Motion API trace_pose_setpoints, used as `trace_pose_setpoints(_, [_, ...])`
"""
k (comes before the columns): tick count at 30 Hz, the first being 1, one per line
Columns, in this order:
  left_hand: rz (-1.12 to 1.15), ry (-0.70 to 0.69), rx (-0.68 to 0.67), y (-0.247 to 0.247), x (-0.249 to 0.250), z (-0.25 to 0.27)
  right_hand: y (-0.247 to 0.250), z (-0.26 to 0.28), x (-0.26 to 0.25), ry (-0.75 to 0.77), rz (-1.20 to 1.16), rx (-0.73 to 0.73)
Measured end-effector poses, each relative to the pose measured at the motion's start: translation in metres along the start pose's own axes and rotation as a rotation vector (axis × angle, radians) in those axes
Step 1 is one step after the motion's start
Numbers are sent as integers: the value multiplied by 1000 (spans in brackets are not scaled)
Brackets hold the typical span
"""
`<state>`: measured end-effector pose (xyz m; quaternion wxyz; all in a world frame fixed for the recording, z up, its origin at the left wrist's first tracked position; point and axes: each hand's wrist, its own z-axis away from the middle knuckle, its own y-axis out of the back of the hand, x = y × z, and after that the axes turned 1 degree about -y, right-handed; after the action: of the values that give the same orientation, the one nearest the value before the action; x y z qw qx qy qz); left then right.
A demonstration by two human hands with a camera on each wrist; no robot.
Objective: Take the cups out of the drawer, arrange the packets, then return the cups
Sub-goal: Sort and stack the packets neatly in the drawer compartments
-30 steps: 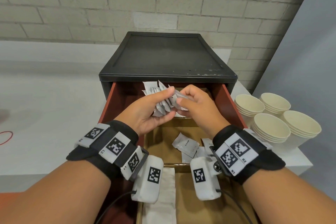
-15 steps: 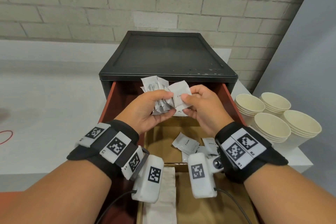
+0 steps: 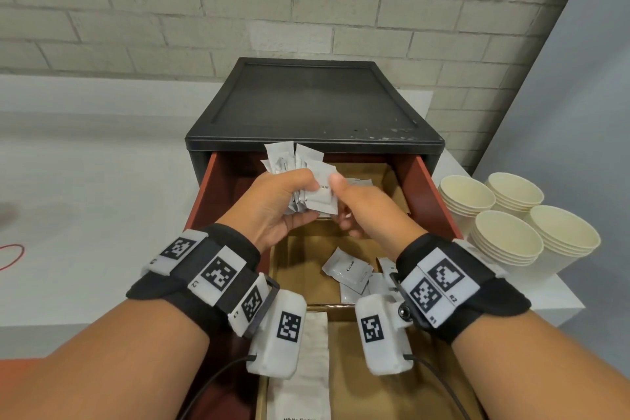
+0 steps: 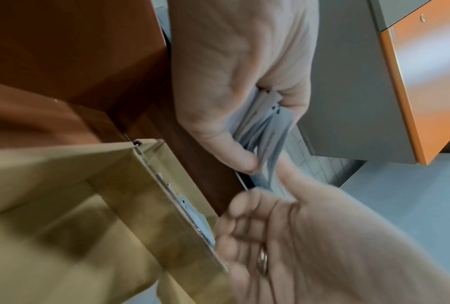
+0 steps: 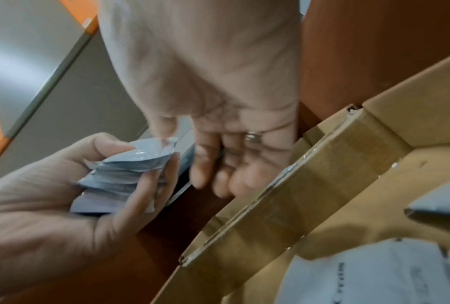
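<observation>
We see a bunch of packets [image 3: 300, 177] held up over the open drawer [image 3: 433, 194]. They are small, flat and white-grey, and the front one has the word "Cream" on it. They are fanned out, so we cannot count them all.

Our left hand [image 3: 272, 204] has its fingers and thumb curled round the bunch. Our right hand [image 3: 364, 204] pinches the front packet with its thumb on top and its fingers curled under.

More loose packets [image 3: 347, 271] lie in a brown cardboard box [image 3: 289, 266] inside the drawer. We can see about three of them; our right wrist hides part of that spot. A long white packet [image 3: 300, 382] lies in the near part of the box.

The cups [image 3: 511, 222] are out of the drawer. They stand in four stacks on the white table [image 3: 559, 297] just to the right of it. They are cream paper cups, open side up.

The drawer is red-brown and sticks out of a black cabinet [image 3: 313, 106].

The head view shows the cups and the cabinet; the wrist views do not. The right wrist view shows the bunch [image 5: 130, 170] edge-on in our left hand [image 5: 63, 205], and a ring [image 5: 253, 136] on our right hand. The left wrist view shows the bunch [image 4: 265, 131] from below, between the left thumb and fingers.
</observation>
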<state>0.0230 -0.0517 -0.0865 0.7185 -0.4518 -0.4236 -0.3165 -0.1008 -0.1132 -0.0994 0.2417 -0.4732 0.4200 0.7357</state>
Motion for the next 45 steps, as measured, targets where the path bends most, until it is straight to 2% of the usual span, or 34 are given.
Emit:
trace_pose_setpoints(1, [11, -3, 30, 0, 0, 0, 0, 0, 2, -38, 142, -13])
trace_pose_setpoints(5, [52, 16, 95, 0, 1, -1, -3, 2, 18, -11, 862, -140])
trace_pose_setpoints(8, [48, 48, 86, 0, 0, -1, -11, 4, 23, -116, 1055, -230])
trace_pose_setpoints(12, [46, 50, 115, 0, -1, -2, -15, 7, 20, -137, 994, -240])
trace_pose_setpoints(15, [43, 47, 123, 2, -1, -3, -10, -1, 18, -38, 863, -66])
trace_pose_setpoints(17, [24, 50, 129, 3, -2, -4, -4, -5, 12, 41, 604, 77])
trace_pose_setpoints(20, [-34, 52, 138, 3, -4, -5, -3, -3, 3, 176, 223, 165])
trace_pose_setpoints(22, [-63, 70, 103, 1, -6, -5, -7, 2, 0, 193, 91, 117])
trace_pose_setpoints(26, [-61, 91, 29, 1, -5, -3, -9, 7, -4, 76, -324, -57])
trace_pose_setpoints(28, [-24, 101, 2, 2, -4, -4, -5, 7, -3, 122, -293, -89])
trace_pose_setpoints(31, [9, 143, -46, 2, -3, -3, 0, 7, -1, 203, -147, -30])
trace_pose_setpoints(33, [35, 176, -69, 2, -2, -2, 3, 6, 0, 158, -159, -28])
trace_pose_setpoints(35, [28, 207, -109, 3, 0, 0, 7, 3, 1, 92, -274, -126])
trace_pose_setpoints(37, [-48, 268, -199, 5, 2, 1, 12, 3, 1, 98, -346, -264])
trace_pose_setpoints(40, [-225, 363, -358, 9, 3, 2, 16, 4, 0, 131, -243, -421])
trace_pose_setpoints(43, [-342, 405, -454, 12, 2, 1, 15, 5, 1, 140, -126, -470])
trace_pose_setpoints(45, [-387, 397, -471, 12, 0, 1, 13, 6, 2, 169, -46, -493])
